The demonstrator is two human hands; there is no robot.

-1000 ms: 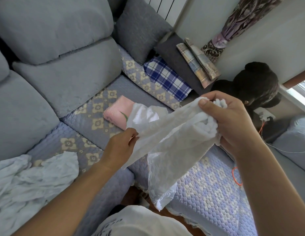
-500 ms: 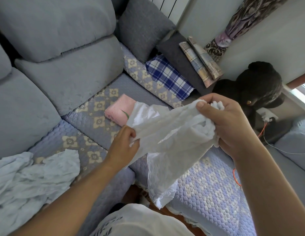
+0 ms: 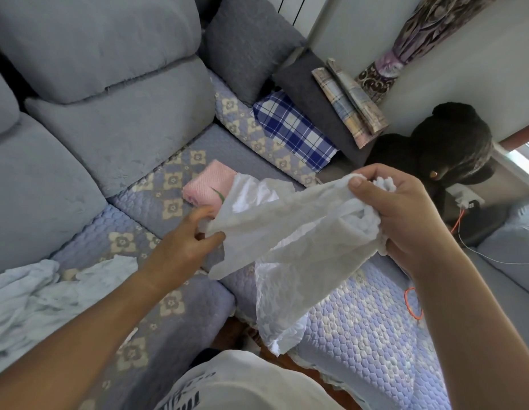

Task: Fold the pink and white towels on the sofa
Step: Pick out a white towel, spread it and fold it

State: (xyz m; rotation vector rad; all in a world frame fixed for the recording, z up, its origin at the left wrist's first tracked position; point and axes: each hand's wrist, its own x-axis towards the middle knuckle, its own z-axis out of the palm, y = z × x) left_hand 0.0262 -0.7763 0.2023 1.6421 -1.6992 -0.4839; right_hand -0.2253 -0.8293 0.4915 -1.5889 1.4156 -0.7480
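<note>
From the head view, your right hand (image 3: 402, 214) bunches one end of the thin crinkled white towel (image 3: 290, 232) in curled fingers, and your left hand (image 3: 186, 241) pinches its other edge, probably to stretch it flat above the grey sofa (image 3: 109, 137). The folded pink towel (image 3: 208, 187) lies behind, partly hidden.

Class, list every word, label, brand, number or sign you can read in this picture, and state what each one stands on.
Dark print on the white shirt at the bottom edge: cut off and seen at a steep angle, too blurred to read.
White towel, pink towel, blue checked cloth, folded plaid cloths, sofa cover: patterns only, no lettering.
No readable text anywhere.
</note>
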